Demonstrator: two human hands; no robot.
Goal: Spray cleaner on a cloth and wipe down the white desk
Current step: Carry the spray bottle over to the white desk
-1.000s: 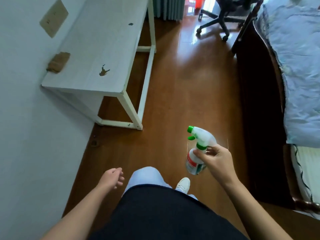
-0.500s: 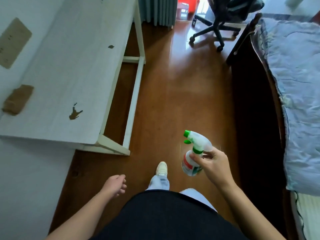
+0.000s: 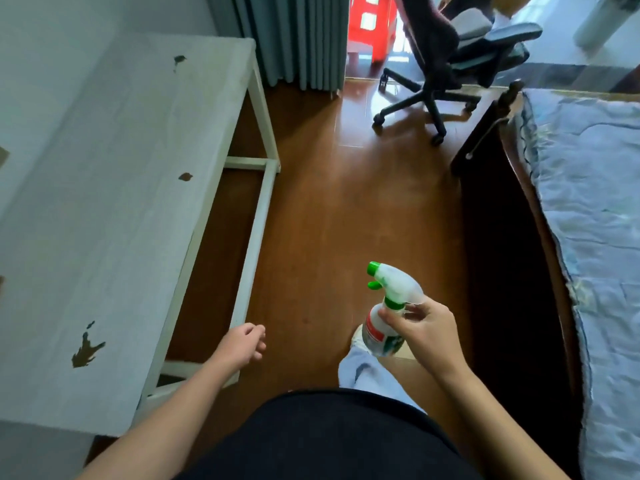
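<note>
Right hand: the right hand [image 3: 427, 336] is wrapped round the neck of a white plastic spray bottle with a green nozzle and trigger [image 3: 388, 311], fingers closed on it just under the spray head.
Bottle: upright, tilted a touch, nozzle pointing left towards the desk side; red and green label on its body; it hangs in the air above the floor, right of centre and well clear of the desk.
Left hand: the left hand [image 3: 242, 346] is empty, fingers loosely curled, nothing in it; it floats just beside the near corner of the desk frame.
Desk: the long white-painted wooden desk [image 3: 114, 209] runs up the left side against the pale wall; its top is bare of objects and the paint is chipped in several brown patches [image 3: 86, 348].
Cloth: none can be made out in this view.
Body: dark top at the bottom edge, a pale blue trouser leg [image 3: 367, 372] and a white shoe tip partly hidden behind the bottle.
Floor: glossy brown wooden floorboards [image 3: 346, 209] between desk and bed.
Right side: a dark wooden bed frame [image 3: 502, 254] with a light blue quilt [image 3: 595, 209] on it.
Far end: a black swivel office chair on castors [image 3: 450, 64], grey pleated curtains [image 3: 294, 39] and a red plastic stool [image 3: 372, 26] beyond them.
</note>
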